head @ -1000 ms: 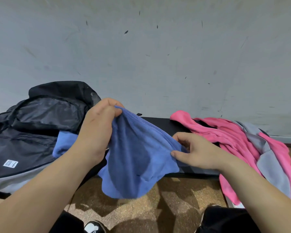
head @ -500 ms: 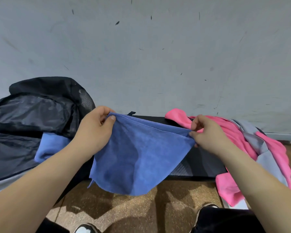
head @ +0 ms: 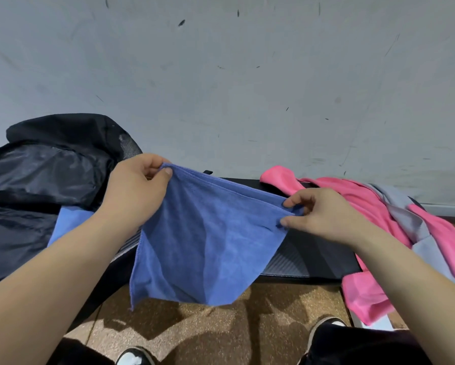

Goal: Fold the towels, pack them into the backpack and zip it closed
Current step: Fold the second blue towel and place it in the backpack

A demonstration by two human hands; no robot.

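Holds blue towel [head: 210,241] stretched flat btwn both hands, hanging past front edge of black bench [head: 313,256], mid-span; was bunched a sec ago. Pinches top-left corner w/ L hand [head: 134,191], thumb on index. Pinches top-right corner w/ R hand [head: 326,214], shifted up from lower hem. Shows two layers along top edge, so prob. first fold done, next halving due. Leaves backpack [head: 44,175] open at bench's left end, w/ second blue towel [head: 68,222] at its mouth. Leaves pink towel [head: 365,206] & grey towel [head: 405,219] heaped at right end, unfolded; prob. early-to-mid task.

Blue towel [head: 208,246] was bunched, now spread taut btwn left hand [head: 134,191] & right hand [head: 326,214].
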